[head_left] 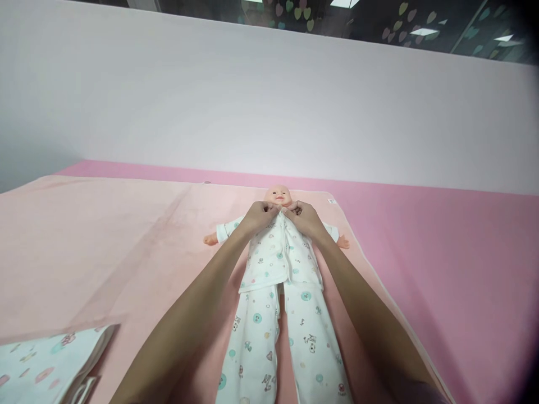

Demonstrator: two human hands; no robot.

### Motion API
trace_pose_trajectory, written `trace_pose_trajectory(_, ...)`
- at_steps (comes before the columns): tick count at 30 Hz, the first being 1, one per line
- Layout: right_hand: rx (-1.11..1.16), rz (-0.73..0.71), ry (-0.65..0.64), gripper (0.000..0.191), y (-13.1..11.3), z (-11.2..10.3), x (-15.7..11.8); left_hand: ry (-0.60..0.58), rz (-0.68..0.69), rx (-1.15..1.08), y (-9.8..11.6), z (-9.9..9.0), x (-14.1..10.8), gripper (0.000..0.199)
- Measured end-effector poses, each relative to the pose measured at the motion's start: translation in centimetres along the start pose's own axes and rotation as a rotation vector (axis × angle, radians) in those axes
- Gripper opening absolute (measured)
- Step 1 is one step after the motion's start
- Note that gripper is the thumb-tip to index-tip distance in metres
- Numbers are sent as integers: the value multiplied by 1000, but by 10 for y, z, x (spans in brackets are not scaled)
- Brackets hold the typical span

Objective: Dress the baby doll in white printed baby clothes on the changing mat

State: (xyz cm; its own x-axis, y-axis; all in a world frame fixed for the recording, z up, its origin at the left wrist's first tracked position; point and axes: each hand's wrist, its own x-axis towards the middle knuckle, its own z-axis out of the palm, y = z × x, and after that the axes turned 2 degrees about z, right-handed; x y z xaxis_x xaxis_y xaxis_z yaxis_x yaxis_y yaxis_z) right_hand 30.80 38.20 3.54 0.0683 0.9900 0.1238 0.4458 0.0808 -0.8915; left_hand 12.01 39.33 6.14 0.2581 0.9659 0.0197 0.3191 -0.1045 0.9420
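Note:
A baby doll [278, 194] lies on its back with its head away from me and its arms spread. It wears a white printed jacket [269, 255] and matching trousers [314, 336]. At the doll's neck, my left hand [261, 215] pinches the jacket's collar edge from the left. My right hand [304, 216] pinches the collar from the right, its fingertips almost meeting those of the left. Whatever fastener sits between the fingers is hidden. Below the hands the jacket's front edges meet down the middle, parting slightly at the hem.
Under the doll spreads a peach-coloured mat [126, 241] on a pink surface [442, 269]. A folded printed cloth [46, 359] lies at the near left. Behind rises a white wall [269, 106], with dark glass bearing heart stickers [303, 12] above it.

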Motion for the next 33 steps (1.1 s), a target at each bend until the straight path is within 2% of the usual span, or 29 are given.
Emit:
trace_pose_trajectory(6,-164,-46,91,21,-23,5,-16,28,49,-12,4,7,-1,43)
trace_pose_trajectory(10,-265,-151,136,15,-30,-3,-45,104,99,43,6,11,-18,27)
trace_pose_trajectory(11,-280,-199,155,16,-31,-8,-59,137,135,101,6,9,-29,25)
trace_pose_trajectory(13,-306,-267,142,20,-31,-20,-93,157,232,277,8,3,-59,36)
trace_pose_trajectory(16,-360,-302,-68,22,-30,-36,-149,-8,363,497,7,-7,-116,54)
trace_pose_trajectory(18,-433,-340,-177,26,-26,-38,-177,-113,399,567,2,-6,-148,58)
trace_pose_trajectory(19,-472,-361,-191,29,-24,-36,-186,-119,416,601,-1,-2,-159,57)
trace_pose_trajectory(21,-537,-405,-157,27,-21,-28,-192,-49,455,683,-6,9,-170,47)
trace_pose_trajectory(23,-570,-423,-106,16,-23,-23,-188,35,479,753,-6,17,-169,29)
trace_pose_trajectory(25,-574,-381,-69,7,-26,-28,-179,65,435,759,-3,16,-163,12)
trace_pose_trajectory(26,-570,-339,-45,11,-27,-36,-174,77,374,734,-1,9,-160,16)
trace_pose_trajectory(28,-561,-236,34,23,-20,-64,-168,130,206,661,-2,-16,-155,34)
trace_pose_trajectory(31,-621,-30,159,29,10,-118,-168,213,-2,664,-19,-74,-158,43)
trace_pose_trajectory(33,-713,151,53,30,36,-147,-175,160,-164,773,-39,-109,-166,42)
